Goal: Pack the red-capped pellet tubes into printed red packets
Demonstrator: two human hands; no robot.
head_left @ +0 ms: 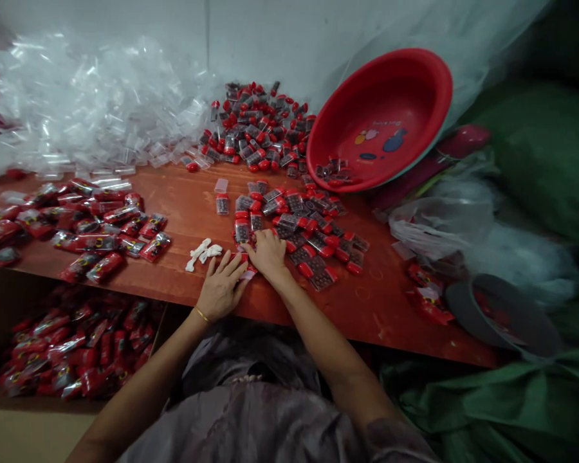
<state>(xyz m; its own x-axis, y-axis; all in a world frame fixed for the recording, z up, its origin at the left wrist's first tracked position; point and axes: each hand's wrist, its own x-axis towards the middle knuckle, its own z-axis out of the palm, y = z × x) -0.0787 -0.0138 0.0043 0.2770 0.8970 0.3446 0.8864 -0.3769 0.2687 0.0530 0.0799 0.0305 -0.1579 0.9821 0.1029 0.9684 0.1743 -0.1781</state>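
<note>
My left hand (pixel 219 290) lies palm down near the table's front edge, fingers stretched out and apart. Its fingertips reach a small red item with a pinkish patch (pixel 247 274), partly hidden under the hands. Curled fingers on my right hand (pixel 269 257) close over the same spot; what they grip is hidden. Just beyond them stand small clear containers with red caps and dark contents (pixel 242 229). More such containers (pixel 313 241) spread out to the right of my right hand. White crumpled strips (pixel 203 252) lie left of my left hand.
Red wrapped packets (pixel 91 225) lie on the wooden table (pixel 188 193) at left, with more in a cardboard box (pixel 161 328) below. Clear plastic sleeves (pixel 101 96) and capped containers (pixel 255 125) are heaped behind. A red basin (pixel 386 116) leans at back right; a grey bowl (pixel 516 315) sits right.
</note>
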